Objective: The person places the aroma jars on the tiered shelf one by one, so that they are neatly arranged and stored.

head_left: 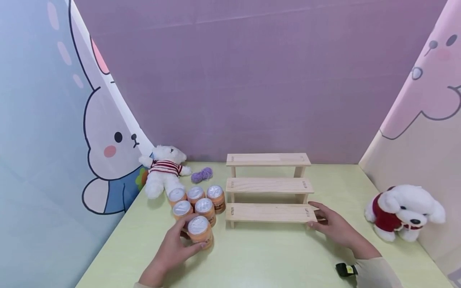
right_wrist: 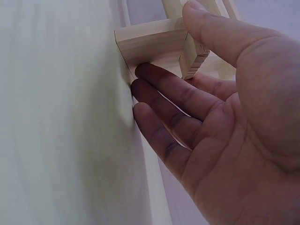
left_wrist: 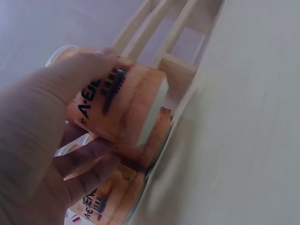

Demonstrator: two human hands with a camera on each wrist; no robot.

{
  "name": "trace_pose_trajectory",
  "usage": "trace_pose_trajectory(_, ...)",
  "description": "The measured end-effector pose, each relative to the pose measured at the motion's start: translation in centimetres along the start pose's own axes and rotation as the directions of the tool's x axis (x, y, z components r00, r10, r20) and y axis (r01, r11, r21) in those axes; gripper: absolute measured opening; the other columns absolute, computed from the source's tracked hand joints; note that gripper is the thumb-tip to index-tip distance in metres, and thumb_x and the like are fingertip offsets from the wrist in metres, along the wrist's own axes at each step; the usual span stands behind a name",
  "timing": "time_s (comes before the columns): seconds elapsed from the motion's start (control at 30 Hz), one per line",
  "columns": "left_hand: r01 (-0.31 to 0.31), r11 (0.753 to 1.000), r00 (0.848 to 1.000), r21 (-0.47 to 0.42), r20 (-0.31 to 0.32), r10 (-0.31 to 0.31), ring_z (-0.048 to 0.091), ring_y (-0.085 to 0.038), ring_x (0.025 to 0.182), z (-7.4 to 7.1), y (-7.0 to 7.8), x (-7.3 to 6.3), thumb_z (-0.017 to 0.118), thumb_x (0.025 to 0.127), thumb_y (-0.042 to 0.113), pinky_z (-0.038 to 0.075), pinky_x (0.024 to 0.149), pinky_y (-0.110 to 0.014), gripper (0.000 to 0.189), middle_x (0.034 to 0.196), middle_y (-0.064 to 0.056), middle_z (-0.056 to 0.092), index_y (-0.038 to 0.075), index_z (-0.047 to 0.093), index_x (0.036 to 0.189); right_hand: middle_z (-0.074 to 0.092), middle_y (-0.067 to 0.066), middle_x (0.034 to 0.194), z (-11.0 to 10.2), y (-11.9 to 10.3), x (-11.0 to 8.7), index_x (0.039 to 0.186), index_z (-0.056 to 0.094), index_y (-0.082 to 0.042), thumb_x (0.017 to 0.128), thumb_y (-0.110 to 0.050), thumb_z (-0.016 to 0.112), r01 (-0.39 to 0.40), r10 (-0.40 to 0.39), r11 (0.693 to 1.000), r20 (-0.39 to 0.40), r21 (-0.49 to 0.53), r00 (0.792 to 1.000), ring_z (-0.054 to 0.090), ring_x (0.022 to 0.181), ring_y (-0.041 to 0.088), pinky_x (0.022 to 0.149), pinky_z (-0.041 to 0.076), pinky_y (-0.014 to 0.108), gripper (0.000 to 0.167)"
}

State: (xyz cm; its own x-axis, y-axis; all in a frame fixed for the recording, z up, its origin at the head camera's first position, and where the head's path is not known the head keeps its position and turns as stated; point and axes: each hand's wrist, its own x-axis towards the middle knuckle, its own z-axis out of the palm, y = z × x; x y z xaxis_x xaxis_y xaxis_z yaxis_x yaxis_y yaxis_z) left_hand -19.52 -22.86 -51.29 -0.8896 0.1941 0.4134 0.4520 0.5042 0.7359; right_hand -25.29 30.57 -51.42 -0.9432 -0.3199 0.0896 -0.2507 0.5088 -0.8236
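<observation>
Six orange jars (head_left: 204, 206) near shelf (head_left: 270, 185)

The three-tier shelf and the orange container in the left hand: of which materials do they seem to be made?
Three-tier shelf: smooth, apparently unpainted pale wood; fine grain lines show. Orange container: perhaps printed plastic, given the dark lettering and pale base rim; metal remains possible.

Shelf (head_left: 266, 212) on the worktop (head_left: 259, 260), jars (head_left: 204, 206) left of it, plush toy (head_left: 163, 170) and yarn (head_left: 202, 175) behind the jars, plush dog (head_left: 407, 210) right of the shelf, backdrop (head_left: 216, 80) behind.
</observation>
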Motion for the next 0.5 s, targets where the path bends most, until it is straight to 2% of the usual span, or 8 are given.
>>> trace_pose_trajectory(0.27,-0.093,0.995,0.995,-0.044,-0.032,0.091,0.062,-0.011,0.091,-0.5,0.9,0.6,0.097,0.076,0.024,0.057,0.067,-0.03,0.08,0.119,0.004,0.067,0.019,0.056,0.144,0.071,0.015,0.124,0.0,-0.1,-0.1,0.16,0.033,0.0,0.099,-0.024,0.075,0.002,-0.002,1.0,-0.002,-0.009,1.0,0.07,0.108,0.025,0.091,0.056,0.028,0.078)
trace_pose_trajectory(0.5,-0.085,0.995,0.993,-0.048,-0.08,0.081,0.062,-0.013,0.091,-1.3,2.3,1.7,0.098,0.075,0.019,0.058,0.067,-0.033,0.083,0.118,0.004,0.067,0.017,0.055,0.146,0.071,0.013,0.123,0.0,-0.1,-0.1,0.159,0.033,0.001,0.099,-0.024,0.075,0.019,-0.019,1.0,-0.001,-0.013,1.0,0.07,0.107,0.024,0.092,0.056,0.028,0.077)
